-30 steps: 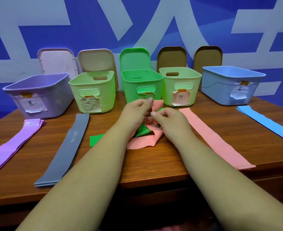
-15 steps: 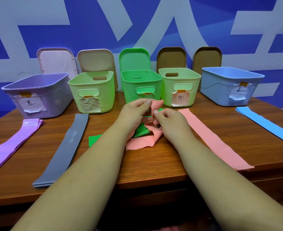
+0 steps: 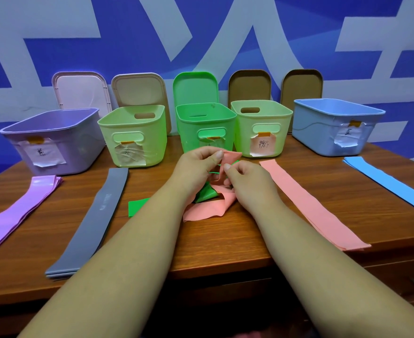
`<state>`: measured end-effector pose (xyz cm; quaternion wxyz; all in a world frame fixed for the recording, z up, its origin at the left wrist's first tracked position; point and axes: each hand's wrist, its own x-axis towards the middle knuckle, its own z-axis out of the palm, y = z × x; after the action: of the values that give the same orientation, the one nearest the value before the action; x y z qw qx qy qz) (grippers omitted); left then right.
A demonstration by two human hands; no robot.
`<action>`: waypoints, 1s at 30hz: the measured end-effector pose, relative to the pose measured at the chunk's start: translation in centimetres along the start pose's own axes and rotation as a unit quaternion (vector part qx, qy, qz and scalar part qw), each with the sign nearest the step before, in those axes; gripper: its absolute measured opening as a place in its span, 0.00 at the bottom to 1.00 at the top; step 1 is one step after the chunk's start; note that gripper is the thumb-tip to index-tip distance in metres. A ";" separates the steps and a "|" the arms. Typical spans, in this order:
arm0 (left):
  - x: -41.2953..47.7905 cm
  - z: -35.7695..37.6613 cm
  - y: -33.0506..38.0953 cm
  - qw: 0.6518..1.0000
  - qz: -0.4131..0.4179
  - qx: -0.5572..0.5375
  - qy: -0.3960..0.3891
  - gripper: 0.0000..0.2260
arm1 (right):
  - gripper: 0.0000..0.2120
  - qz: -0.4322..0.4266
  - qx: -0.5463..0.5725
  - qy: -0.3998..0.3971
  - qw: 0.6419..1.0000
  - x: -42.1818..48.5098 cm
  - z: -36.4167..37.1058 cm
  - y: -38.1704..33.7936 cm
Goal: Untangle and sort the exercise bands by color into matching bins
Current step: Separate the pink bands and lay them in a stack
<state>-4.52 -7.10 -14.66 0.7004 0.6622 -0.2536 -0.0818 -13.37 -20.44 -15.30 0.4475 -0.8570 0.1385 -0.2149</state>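
pink band (image 3: 206,212), pinched in the fingers (image 3: 217,156) of my left hand (image 3: 196,167) and right hand (image 3: 247,181), has barely loosened since a second ago, still knotted with the green band (image 3: 206,194) mid-bench (image 3: 225,242).

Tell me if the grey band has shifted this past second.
No. The grey band stays put, its far end in front of the left pale green bin.

head cam | worn on my head, wide-angle | faces forward-down | close over my forearms (image 3: 132,252), table (image 3: 359,203), bins (image 3: 204,125), wall (image 3: 54,25) beyond
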 end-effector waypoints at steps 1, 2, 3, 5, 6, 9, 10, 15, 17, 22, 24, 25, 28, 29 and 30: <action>0.0 0.0 0.0 1.000 -0.001 0.002 0.004 0.07 | 0.15 -0.001 -0.003 -0.001 1.000 -0.1 0.0 0.0; 0.1 0.0 -0.1 1.000 -0.001 0.003 0.008 0.06 | 0.15 -0.003 -0.006 -0.002 1.000 -0.1 0.1 0.0; 0.1 0.1 -0.1 1.000 0.001 0.005 0.014 0.06 | 0.14 -0.005 -0.009 0.000 1.000 -0.1 0.2 0.0; 0.3 0.1 -0.1 0.999 0.006 0.014 0.032 0.06 | 0.12 -0.012 -0.014 0.005 1.000 0.0 0.4 0.0; 0.3 0.1 -0.1 0.999 0.007 0.013 0.042 0.06 | 0.11 -0.013 -0.015 0.008 1.000 0.0 0.6 0.0; 0.4 0.0 0.1 0.998 -0.001 -0.003 0.062 0.05 | 0.11 -0.016 -0.025 0.010 1.000 0.0 0.7 0.0; 0.3 0.0 0.2 0.998 -0.003 -0.006 0.061 0.05 | 0.11 -0.020 -0.029 0.009 0.999 0.0 0.7 0.0; 0.1 0.0 -0.1 1.000 0.001 0.018 0.023 0.05 | 0.13 -0.031 -0.039 0.004 0.999 -0.2 0.6 -0.1; 0.1 0.0 -0.1 1.000 -0.001 0.024 0.015 0.06 | 0.13 -0.033 -0.048 0.002 0.998 -0.2 0.6 -0.2; -0.1 0.0 0.1 1.000 -0.008 0.018 0.013 0.06 | 0.11 -0.040 -0.060 -0.004 0.997 -0.2 0.6 -0.2; -0.2 0.0 0.2 1.000 -0.011 0.021 0.007 0.06 | 0.11 -0.044 -0.071 -0.003 0.996 -0.2 0.6 -0.1; -0.2 0.0 0.2 1.000 -0.013 0.020 0.004 0.06 | 0.11 -0.044 -0.072 -0.002 0.996 -0.1 0.6 -0.1; -0.2 0.0 0.2 1.000 -0.014 0.012 -0.002 0.07 | 0.12 -0.041 -0.062 0.003 0.997 -0.1 0.7 -0.1; -0.2 -0.1 0.2 1.000 -0.014 0.013 -0.004 0.07 | 0.12 -0.040 -0.062 0.003 0.997 -0.2 0.7 -0.2; -0.2 -0.1 0.1 1.000 -0.013 0.016 -0.005 0.06 | 0.12 -0.039 -0.063 0.002 0.997 -0.2 0.7 -0.2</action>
<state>-4.70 -6.93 -14.58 0.6869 0.6764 -0.2500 -0.0901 -13.21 -19.78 -15.55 0.3831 -0.8880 0.1188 -0.2248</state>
